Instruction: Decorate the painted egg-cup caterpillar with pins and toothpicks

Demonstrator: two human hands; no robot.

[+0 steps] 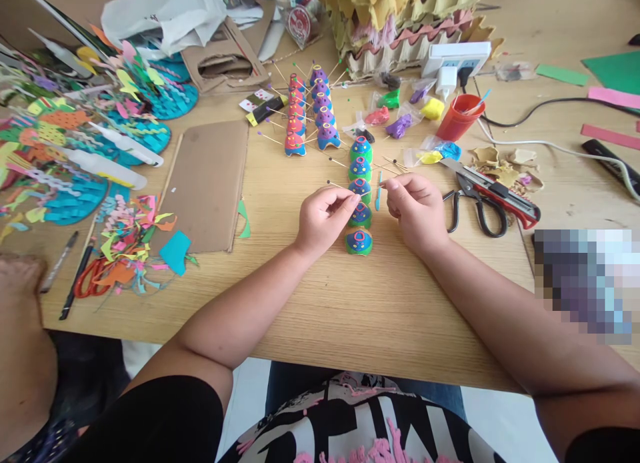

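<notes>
A caterpillar-like row of egg-carton cups (361, 168), covered in blue and green with pink rings on top, runs down the table between my hands. My left hand (326, 217) is closed in a pinch against the left side of the row's middle cups; whatever lies between its fingertips is hidden. To the right of the row, my right hand (416, 206) pinches thumb and forefinger together, with a tiny dark tip showing there. Dark-tipped toothpicks (338, 160) stick out leftward from the row. A small light-blue modelling tool (379, 195) lies beside the right fingers.
Red and purple finished rows (295, 119) stand behind. Coloured clay bags (399, 125), a red cup (457, 118), scissors (483, 213) and a box cutter (500, 193) lie to the right. Cardboard (207, 186) and paper scraps (133, 239) are left, near another person's arm (23, 329).
</notes>
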